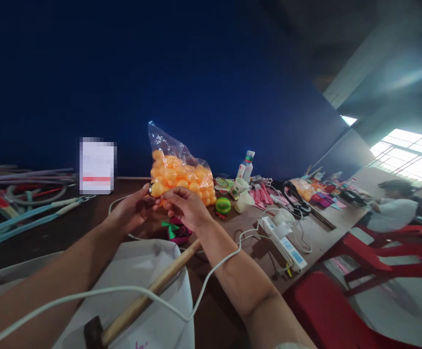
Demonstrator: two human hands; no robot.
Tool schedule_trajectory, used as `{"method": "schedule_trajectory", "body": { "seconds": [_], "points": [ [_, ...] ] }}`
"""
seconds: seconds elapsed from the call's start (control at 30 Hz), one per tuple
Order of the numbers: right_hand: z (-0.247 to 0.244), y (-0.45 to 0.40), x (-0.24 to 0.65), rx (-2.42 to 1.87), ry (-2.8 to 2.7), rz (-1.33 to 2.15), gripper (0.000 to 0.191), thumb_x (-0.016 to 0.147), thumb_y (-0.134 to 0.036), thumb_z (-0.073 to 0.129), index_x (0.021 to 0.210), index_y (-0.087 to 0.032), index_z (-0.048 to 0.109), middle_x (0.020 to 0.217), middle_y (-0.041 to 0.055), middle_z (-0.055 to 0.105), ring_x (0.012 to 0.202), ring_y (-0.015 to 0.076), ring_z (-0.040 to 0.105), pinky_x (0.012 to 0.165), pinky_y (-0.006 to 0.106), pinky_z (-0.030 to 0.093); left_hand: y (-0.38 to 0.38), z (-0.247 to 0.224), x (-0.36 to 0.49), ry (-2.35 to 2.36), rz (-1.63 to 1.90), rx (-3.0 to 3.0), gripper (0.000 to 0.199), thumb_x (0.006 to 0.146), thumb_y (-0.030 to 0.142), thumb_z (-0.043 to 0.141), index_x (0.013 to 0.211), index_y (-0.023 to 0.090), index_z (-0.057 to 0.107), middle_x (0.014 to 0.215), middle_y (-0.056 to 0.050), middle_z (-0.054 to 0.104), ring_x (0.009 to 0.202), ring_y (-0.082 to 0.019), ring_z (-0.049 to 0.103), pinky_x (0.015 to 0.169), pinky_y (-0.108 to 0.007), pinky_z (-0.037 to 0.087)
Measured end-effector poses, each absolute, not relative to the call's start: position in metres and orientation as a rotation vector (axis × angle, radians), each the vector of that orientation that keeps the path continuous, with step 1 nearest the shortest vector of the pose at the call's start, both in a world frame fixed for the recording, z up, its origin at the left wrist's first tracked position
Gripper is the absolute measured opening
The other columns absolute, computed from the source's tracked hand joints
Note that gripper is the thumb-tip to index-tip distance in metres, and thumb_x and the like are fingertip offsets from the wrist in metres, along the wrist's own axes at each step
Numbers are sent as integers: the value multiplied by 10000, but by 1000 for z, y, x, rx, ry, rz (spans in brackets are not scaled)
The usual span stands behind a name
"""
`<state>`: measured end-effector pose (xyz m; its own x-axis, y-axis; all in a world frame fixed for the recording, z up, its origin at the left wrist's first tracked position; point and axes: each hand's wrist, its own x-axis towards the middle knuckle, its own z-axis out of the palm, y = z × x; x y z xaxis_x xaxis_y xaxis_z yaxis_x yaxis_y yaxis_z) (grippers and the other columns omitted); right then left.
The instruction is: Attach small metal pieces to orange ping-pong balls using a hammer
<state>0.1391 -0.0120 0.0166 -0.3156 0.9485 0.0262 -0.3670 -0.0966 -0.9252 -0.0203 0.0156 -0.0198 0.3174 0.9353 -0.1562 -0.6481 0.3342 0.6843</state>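
Note:
In front of the bag, a small orange plastic ball [156, 189] is held up between my two hands. My left hand [135, 209] grips it from the left, with a small dark spot showing beside the thumb. My right hand [186, 206] has its thumb and forefinger pinched at the ball's right side, and its other fingers are curled. Just behind stands an open clear plastic bag [181, 167] full of similar orange balls. Beneath my hands lies a dark pink and green item [178, 231], partly covered.
A wooden-handled hammer [148, 295] lies across a white container [141, 257] before me. A white cable [123, 289] loops over my right forearm. Rightward are a green round container [223, 207], a bottle [246, 166], a power strip [285, 245], red stools [327, 300] and a seated person [394, 211].

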Motion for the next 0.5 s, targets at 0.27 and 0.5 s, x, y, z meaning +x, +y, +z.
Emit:
{"method": "schedule_trajectory", "body": {
  "seconds": [0.27, 0.5],
  "points": [
    [15, -11, 141, -717, -1024, 1613, 269, 636, -309, 820, 726, -151, 620, 717, -6, 649, 542, 51, 544, 447, 138, 440, 15, -20, -20, 605, 1118, 560, 194, 915, 210, 502, 916, 100, 662, 723, -85, 699, 625, -139, 671, 600, -211, 570],
    [17, -12, 139, -707, -995, 1638, 334, 621, -342, 832, 771, -171, 586, 678, -36, 615, 495, 33, 490, 414, 124, 397, 16, -22, -21, 588, 1115, 567, 167, 891, 219, 548, 946, 98, 649, 755, -95, 713, 653, -151, 685, 632, -233, 577]
  ]
}}
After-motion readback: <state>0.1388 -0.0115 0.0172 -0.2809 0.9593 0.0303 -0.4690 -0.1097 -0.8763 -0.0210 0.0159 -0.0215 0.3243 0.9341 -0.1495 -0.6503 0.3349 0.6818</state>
